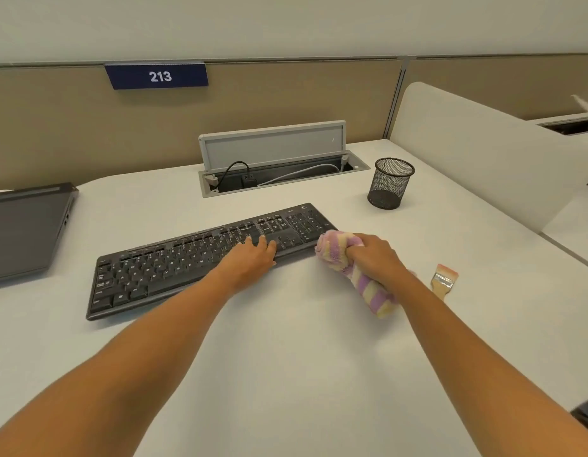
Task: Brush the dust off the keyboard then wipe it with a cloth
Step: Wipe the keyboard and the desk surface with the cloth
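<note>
Head view, cleaning sequence. 2 bare forearms are reaching out over the pale tabletop [286, 364]. The right hand [376, 255] is gripping a bunched purple-and-yellow striped cloth [337, 250], its fingers [358, 242] curling tightly round it, and the front of the cloth is touching the near right corner of the keyboard [154, 268]. The brush [443, 280] is lying flat on the tabletop just right of that wrist, with no hand on it. The left hand [253, 258] is resting on the keys right of centre, fingers [263, 240] lying nearly straight, apparently steadying the board. The keyboard is sitting at an angle, its right end farther away. Judged from this layout, brushing is finished and wiping is beginning; the next move is calling for a firm sweep leftward across the keys while the left hand is bracing or giving way. Farther back, a mesh cup [389, 183] is standing, a cable hatch [279, 173] is standing open, and a sign [157, 76] is reading 213.
</note>
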Motion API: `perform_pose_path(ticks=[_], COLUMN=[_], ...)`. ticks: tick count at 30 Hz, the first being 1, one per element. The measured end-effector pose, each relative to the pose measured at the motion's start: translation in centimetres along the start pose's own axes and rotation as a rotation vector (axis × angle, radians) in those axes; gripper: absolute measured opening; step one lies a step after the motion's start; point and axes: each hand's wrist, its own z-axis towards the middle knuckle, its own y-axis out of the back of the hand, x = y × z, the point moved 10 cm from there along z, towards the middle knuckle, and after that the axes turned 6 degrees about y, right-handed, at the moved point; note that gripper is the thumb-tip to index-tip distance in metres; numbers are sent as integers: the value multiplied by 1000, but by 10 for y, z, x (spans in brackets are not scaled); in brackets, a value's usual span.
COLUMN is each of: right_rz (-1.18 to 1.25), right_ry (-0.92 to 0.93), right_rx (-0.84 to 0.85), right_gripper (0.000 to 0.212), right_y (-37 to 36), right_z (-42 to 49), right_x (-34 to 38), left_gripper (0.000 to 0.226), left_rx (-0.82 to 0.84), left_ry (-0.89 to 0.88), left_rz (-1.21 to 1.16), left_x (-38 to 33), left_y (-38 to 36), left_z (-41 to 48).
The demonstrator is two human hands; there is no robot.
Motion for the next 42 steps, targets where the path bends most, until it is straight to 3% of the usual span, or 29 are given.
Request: perform_pose_path(ticks=[4,8,12,16,21,25,29,36,42], right_rz=[-62,-96,-190,-300,-310,-317,-241,-140,-73], right_ry=[12,26,24,36,20,-8,31,316,499], right_rx=[-6,-53,-81,-76,-83,-87,-111,46,410], right_gripper=[36,35,38,47,47,48,48,52,45], right_y=[-17,-26,-33,-50,-61,-65,-67,-119,-200], right_z=[-13,-18,-19,-18,-16,-14,-16,-47,-97], right_x=[-2,4,5,7,16,17,26,117,195], left_gripper=[53,55,64,68,69,63,58,47,36], left_rx=[31,-5,-72,-17,81,164,136,76,103], left_ry=[48,59,105,205,291,242,224,179,184], left_rz=[-10,-197,-383,-449,-393,-265,-219,-391,-390], left_x=[-4,3,39,91,133,132,131,160,170], left_y=[-11,-2,-2,-34,-60,-70,-69,-42,-34], left_z=[-6,-13,-46,-93,-133,-136,-136,-128,-119])
